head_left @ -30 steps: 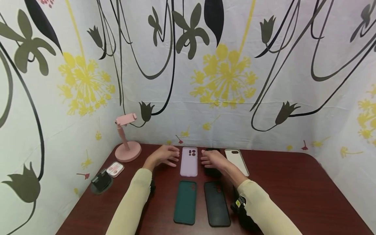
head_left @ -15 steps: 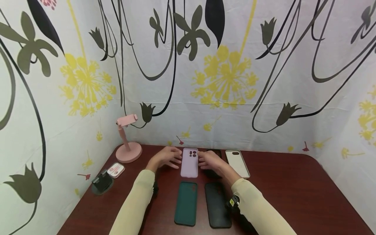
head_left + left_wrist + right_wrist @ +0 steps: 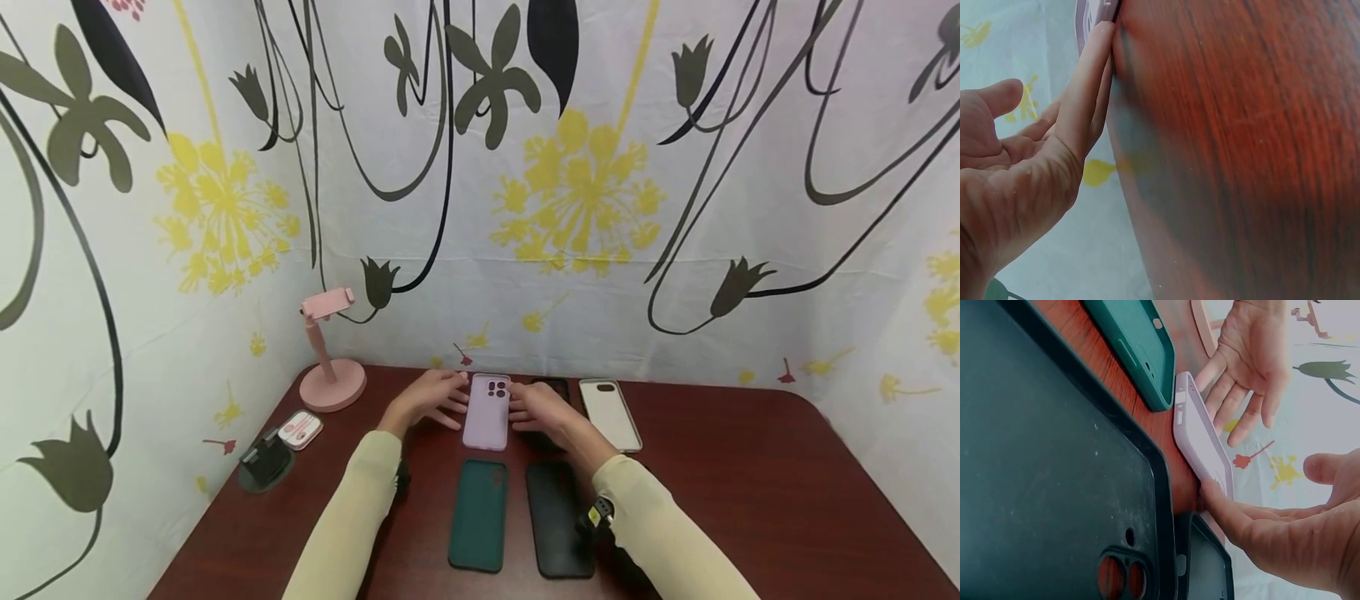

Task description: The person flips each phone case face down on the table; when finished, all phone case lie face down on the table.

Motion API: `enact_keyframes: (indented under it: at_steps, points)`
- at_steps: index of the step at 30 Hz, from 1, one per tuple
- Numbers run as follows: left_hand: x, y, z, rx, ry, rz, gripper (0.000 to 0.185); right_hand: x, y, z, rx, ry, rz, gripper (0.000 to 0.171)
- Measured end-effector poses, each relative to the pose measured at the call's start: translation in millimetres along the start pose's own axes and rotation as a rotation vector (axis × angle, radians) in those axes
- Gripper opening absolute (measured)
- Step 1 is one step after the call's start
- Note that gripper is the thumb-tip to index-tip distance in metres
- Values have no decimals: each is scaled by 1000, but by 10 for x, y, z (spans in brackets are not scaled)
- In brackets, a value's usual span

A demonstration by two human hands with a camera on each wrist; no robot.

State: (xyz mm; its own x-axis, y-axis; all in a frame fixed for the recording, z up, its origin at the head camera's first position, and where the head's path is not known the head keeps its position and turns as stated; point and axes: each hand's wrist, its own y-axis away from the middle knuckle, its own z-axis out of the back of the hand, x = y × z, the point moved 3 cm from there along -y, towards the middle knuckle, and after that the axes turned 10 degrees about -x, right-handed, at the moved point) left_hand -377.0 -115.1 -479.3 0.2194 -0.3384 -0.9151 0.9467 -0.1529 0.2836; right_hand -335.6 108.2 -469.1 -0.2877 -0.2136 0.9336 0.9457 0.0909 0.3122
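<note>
A lilac phone case (image 3: 487, 421) lies flat at the back of the table between my two hands. My left hand (image 3: 433, 398) is at its left side, and in the left wrist view the extended fingertips (image 3: 1105, 30) reach the case's edge. From the other side, my right hand (image 3: 546, 412) touches the case with a fingertip (image 3: 1211, 487); its thumb stands away in the right wrist view. Under and behind the right hand lies a black phone case (image 3: 557, 385), partly covered. A green phone case (image 3: 478, 517) and another black phone case (image 3: 559, 521) lie nearer the front.
A white phone case (image 3: 611, 415) lies right of the right hand. At the left stand a pink phone stand (image 3: 330, 383), a white square box (image 3: 301, 430) and a dark folding stand (image 3: 266, 460). A patterned cloth wall (image 3: 465, 233) closes off the table's back.
My right hand has shifted left, off the black case's left part, up to the lilac case's right edge. The left hand has edged slightly closer from the left. The cases keep their places.
</note>
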Motion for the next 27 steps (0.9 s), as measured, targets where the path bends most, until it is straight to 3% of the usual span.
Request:
enact_keyframes:
  at_steps: [12, 27]
  points:
    - [-35, 90, -41, -41, -87, -36, 59, -34, -29, -31, 1, -5, 2, 64]
    - [-70, 83, -81, -54, -93, -28, 59, -19, -96, 39, 0, -80, -3, 63]
